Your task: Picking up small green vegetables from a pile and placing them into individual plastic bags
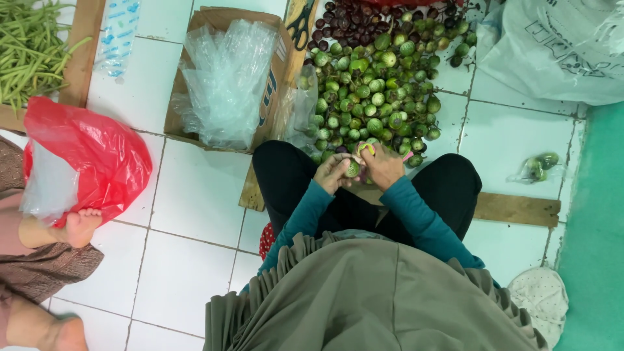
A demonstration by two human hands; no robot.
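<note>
— How far has the sorting got?

— Judging by the heap of small green eggplants (374, 91), most is left: one filled clear bag (538, 167) lies well to the right of the heap, and the heap looks large. The left hand (333, 173) is closed round a single green eggplant (352, 169) just below the heap; the right hand (383, 166) pinches something yellow-green beside it, touching the fruit.

— And around it?

— A white tiled floor (195, 195). Left of the heap, a cardboard box of clear plastic bags (227, 78); further left, a red plastic bag (91, 156) and green beans (29, 45). Dark purple eggplants (351, 19) lie above the heap; another person's bare foot (78, 227) sits far left.
</note>
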